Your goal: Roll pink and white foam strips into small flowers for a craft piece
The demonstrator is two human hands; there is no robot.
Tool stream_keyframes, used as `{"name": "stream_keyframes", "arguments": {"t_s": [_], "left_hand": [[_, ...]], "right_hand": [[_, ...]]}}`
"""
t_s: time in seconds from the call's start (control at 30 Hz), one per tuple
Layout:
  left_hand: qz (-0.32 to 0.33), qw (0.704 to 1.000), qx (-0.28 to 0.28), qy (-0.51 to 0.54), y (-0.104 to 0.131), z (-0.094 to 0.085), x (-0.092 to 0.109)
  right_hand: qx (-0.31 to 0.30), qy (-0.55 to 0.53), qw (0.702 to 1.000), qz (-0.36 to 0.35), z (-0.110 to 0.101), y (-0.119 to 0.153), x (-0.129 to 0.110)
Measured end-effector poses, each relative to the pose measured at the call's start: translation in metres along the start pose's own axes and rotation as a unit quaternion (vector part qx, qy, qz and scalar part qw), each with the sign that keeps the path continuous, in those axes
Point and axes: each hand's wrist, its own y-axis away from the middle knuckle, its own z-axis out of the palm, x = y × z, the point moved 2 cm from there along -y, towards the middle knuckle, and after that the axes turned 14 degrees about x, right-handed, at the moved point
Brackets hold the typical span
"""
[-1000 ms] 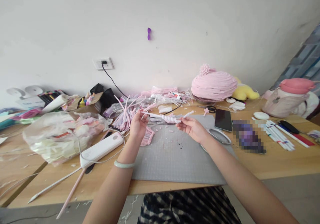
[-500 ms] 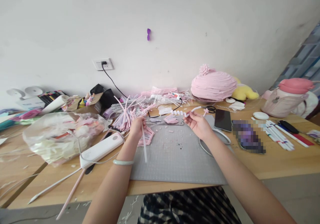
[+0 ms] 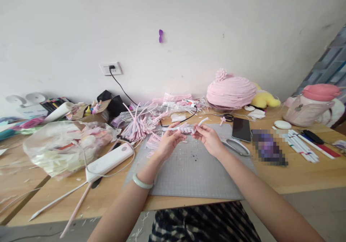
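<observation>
A white pipe cleaner [image 3: 186, 128], coiled into a spiral with straight ends, stretches between my hands above the grey cutting mat [image 3: 186, 177]. My left hand [image 3: 169, 141] has its fingers closed on the coil's left part, a straight tail sticking out past them. On the right end, my right hand [image 3: 207, 137] pinches the pipe cleaner, whose other tail points up and right. Just behind and left of my left hand lie short pink pieces [image 3: 153, 141] and a bunch of pink and lilac pipe cleaners [image 3: 135, 126].
Scissors with grey handles [image 3: 238, 146] lie right of my right hand, near a black phone [image 3: 241, 129]. A pink domed piece [image 3: 231, 90] stands at the back. Left are a white power strip [image 3: 110, 162] and a clear plastic bag [image 3: 67, 144]; several markers [image 3: 302, 146] lie right.
My left hand has moved right, from beside the bunch to the coil. The straight strip that hung from it no longer hangs down. My right hand has shifted slightly.
</observation>
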Motion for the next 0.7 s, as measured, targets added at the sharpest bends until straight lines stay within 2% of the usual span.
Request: {"name": "stream_keyframes", "arguments": {"t_s": [0.13, 0.27, 0.4, 0.6, 0.7], "left_hand": [[-0.003, 1.000, 0.007, 0.005, 0.003, 0.004, -0.006], [0.010, 1.000, 0.005, -0.022, 0.006, 0.009, -0.013], [0.015, 1.000, 0.007, -0.024, 0.008, 0.013, -0.015], [0.009, 0.999, 0.049, 0.022, 0.008, 0.013, -0.014], [0.012, 0.998, 0.056, 0.030, 0.008, 0.013, -0.014]], "right_hand": [[0.032, 0.074, 0.993, -0.084, 0.000, 0.000, 0.006], [0.030, 0.138, 0.979, -0.146, 0.000, 0.002, 0.011], [0.038, 0.169, 0.970, -0.172, 0.000, 0.004, 0.012], [0.088, 0.120, 0.969, -0.197, 0.000, 0.005, 0.005], [0.090, 0.167, 0.954, -0.233, -0.003, 0.005, 0.006]]}}
